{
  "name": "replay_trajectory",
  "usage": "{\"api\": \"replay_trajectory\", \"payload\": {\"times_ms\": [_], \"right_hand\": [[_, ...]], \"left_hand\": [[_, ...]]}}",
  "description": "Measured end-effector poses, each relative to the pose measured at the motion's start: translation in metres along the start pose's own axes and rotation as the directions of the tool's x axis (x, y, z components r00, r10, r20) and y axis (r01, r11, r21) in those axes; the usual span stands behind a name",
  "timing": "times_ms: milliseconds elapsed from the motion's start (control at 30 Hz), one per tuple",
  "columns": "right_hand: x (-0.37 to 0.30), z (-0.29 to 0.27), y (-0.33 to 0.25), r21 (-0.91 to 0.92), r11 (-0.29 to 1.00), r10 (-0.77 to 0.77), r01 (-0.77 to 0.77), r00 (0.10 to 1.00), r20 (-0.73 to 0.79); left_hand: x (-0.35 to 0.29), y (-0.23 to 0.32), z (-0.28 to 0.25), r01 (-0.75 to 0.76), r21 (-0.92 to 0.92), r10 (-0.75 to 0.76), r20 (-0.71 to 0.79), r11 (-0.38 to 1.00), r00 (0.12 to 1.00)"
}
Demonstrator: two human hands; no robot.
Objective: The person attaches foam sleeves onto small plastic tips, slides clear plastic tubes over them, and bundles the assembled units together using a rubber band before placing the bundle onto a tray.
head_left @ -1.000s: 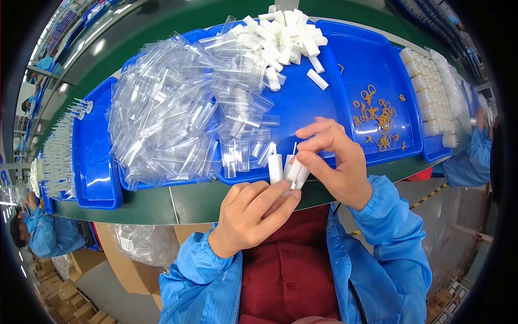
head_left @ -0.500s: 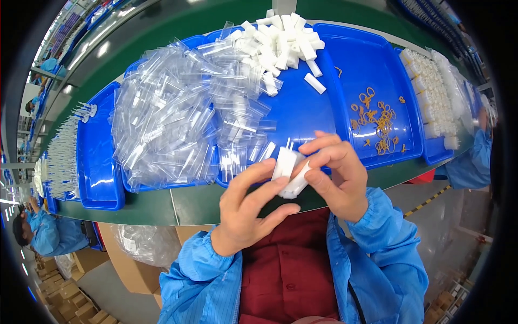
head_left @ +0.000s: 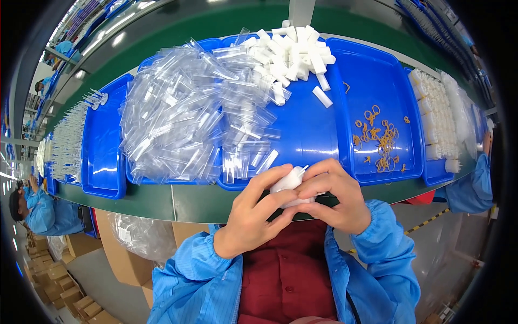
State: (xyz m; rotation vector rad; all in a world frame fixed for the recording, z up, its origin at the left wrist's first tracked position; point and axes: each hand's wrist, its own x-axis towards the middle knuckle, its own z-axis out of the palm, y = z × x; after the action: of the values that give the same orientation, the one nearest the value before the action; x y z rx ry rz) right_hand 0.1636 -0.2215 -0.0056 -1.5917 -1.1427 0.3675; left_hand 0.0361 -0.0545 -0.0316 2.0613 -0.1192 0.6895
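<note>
My left hand [head_left: 260, 213] grips a white plastic piece [head_left: 287, 181] from the left, fingers on its top and thumb beneath. My right hand [head_left: 335, 195] closes on the piece's right side, thumb and fingers pinched near its lower edge. A thin white pin sticks up from its far end, between the two hands. Fingers cover much of the piece, so its full shape is hidden. Both hands are just in front of a blue tray [head_left: 307, 132] with clear plastic sleeves [head_left: 240, 108] on its left side and short white tubular pieces [head_left: 291, 51] heaped at its far end.
To the left, another tray overflows with clear sleeves [head_left: 167, 119]; beyond stand a blue tray [head_left: 102, 156] and rows of white pronged parts [head_left: 67, 146]. Rightward, a tray holds yellow-brown bands [head_left: 384, 140], beside stacked white parts [head_left: 431, 116]. Co-workers in blue sit at both sides.
Both hands have drawn closer together around the white piece, which is tipped over and more covered by fingers. The right fingers have come down onto it. The whole view has shifted slightly.
</note>
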Motion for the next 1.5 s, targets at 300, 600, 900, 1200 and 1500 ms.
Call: {"api": "replay_trajectory", "payload": {"times_ms": [300,600,900,1200,1500], "right_hand": [[0.082,0.005,0.031,-0.504,0.831,-0.197,0.235,0.972,0.128],[0.072,-0.01,0.019,-0.758,0.638,0.054,0.131,0.975,0.214],[0.029,0.005,-0.022,0.446,0.856,0.382,-0.261,0.901,-0.207],[0.015,0.01,-0.013,0.575,0.775,0.42,-0.263,0.894,-0.157],[0.006,0.019,-0.006,0.517,0.825,0.385,-0.229,0.897,-0.218]], "left_hand": [[-0.017,-0.003,-0.015,0.011,-0.003,-0.011,-0.068,1.0,0.998],[-0.017,-0.009,-0.014,-0.026,-0.052,0.02,-0.117,0.998,0.993],[-0.004,-0.004,-0.011,0.154,-0.208,-0.177,-0.093,0.966,0.98],[-0.006,-0.001,-0.004,0.235,-0.279,-0.271,-0.096,0.931,0.958],[-0.004,0.0,0.0,0.266,-0.353,-0.333,-0.144,0.897,0.932]]}}
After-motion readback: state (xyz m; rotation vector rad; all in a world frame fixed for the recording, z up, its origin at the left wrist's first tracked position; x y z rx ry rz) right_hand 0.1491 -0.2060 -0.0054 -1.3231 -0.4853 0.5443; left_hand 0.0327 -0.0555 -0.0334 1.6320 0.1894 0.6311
